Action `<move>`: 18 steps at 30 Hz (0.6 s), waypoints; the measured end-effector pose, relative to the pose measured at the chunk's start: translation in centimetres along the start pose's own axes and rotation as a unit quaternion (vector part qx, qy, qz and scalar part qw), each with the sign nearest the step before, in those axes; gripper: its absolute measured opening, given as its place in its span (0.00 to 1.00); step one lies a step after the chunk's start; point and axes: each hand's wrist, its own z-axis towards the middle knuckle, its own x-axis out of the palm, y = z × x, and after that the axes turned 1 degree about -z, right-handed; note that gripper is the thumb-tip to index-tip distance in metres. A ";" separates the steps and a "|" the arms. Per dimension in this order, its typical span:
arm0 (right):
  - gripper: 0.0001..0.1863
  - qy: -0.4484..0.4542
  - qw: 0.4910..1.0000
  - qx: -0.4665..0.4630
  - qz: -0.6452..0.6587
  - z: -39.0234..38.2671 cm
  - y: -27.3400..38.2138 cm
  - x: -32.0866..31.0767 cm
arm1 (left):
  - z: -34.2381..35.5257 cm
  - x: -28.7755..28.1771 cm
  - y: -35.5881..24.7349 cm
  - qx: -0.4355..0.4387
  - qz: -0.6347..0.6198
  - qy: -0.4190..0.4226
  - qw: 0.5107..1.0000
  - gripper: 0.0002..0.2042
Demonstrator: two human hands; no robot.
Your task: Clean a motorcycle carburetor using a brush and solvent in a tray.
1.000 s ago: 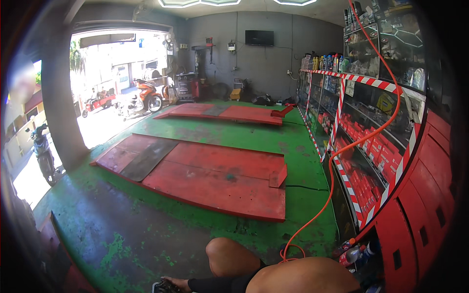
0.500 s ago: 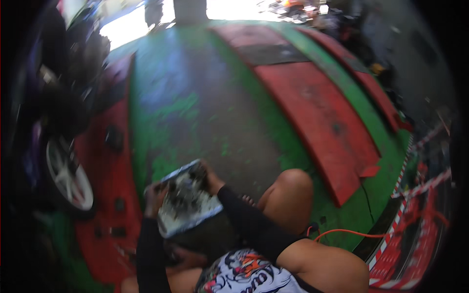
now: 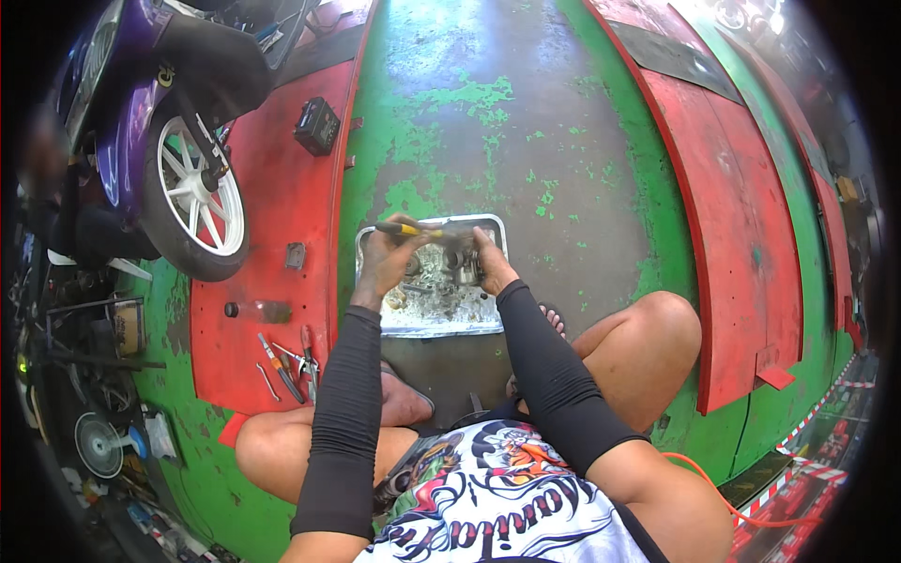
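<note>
A shallow metal tray point(image 3: 441, 329) rests on the floor in front of me, with wet, dirty liquid and several small metal parts in it. Over its left side, my left hand point(image 3: 383, 263) is closed around a tool with a yellow-and-black handle point(image 3: 405, 228). The tool points right, and its working end is blurred close to my other hand. At the tray's right side, my right hand point(image 3: 492, 263) is closed on a grey metal part point(image 3: 465, 269), whose exact kind I cannot make out.
Left of me, a red ramp point(image 3: 267, 225) carries a black battery point(image 3: 317, 126), a clear bottle point(image 3: 263, 311) and pliers point(image 3: 281, 364). A purple motorcycle's white-spoked wheel point(image 3: 197, 192) stands beside it. Another red ramp point(image 3: 723, 206) lies right; an orange cable point(image 3: 713, 479) runs near my right arm.
The earlier view is blurred and tilted; both hands were at the tray's sides, with no yellow-handled tool visible. Now my left hand holds that tool above the tray, beside my right hand.
</note>
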 end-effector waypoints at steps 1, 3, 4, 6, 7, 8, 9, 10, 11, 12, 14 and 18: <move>0.25 -0.027 0.999 0.019 -0.012 -0.6 0.0 0.2 | -0.1 -1.4 0.2 -0.012 0.041 0.010 0.999 0.07; 0.25 -0.043 0.999 0.017 -0.007 -0.4 0.2 -0.6 | -0.2 -2.7 0.4 -0.014 0.078 0.026 0.996 0.08; 0.25 -0.058 0.998 0.013 -0.002 -0.1 0.8 -1.1 | 0.2 -1.9 0.3 -0.012 0.076 0.030 0.997 0.08; 0.25 -0.065 0.998 0.007 -0.017 -0.3 1.7 -1.8 | 0.6 1.1 -0.3 0.000 0.043 0.030 0.999 0.08; 0.25 -0.059 0.998 0.002 -0.023 -0.4 2.0 -1.5 | 0.3 2.7 -2.2 0.021 0.077 0.089 0.993 0.08; 0.25 -0.054 0.998 -0.003 -0.029 -0.5 2.1 -1.3 | 0.2 2.3 -1.5 0.021 0.076 0.086 0.993 0.08; 0.25 -0.053 0.998 -0.001 -0.031 -0.8 2.1 -1.1 | 0.2 1.5 -0.2 0.029 0.065 0.062 0.996 0.07; 0.25 -0.046 0.998 0.007 -0.047 -1.1 2.0 0.0 | -0.2 -0.2 0.4 0.039 0.060 0.034 0.997 0.07; 0.25 -0.047 0.997 0.011 -0.061 -1.1 1.9 0.4 | -0.6 -1.8 0.2 0.009 0.126 0.032 0.992 0.07; 0.26 -0.047 0.996 0.017 -0.075 -1.1 1.8 0.9 | -0.7 -2.3 0.5 0.009 0.127 0.030 0.991 0.07; 0.25 -0.061 0.994 0.007 -0.092 -0.5 2.2 -0.3 | -0.1 -0.4 -0.8 0.036 0.012 0.014 0.999 0.06; 0.24 -0.051 0.998 -0.007 -0.035 -0.6 1.2 0.5 | -0.1 0.8 -1.3 0.020 0.118 0.072 0.990 0.07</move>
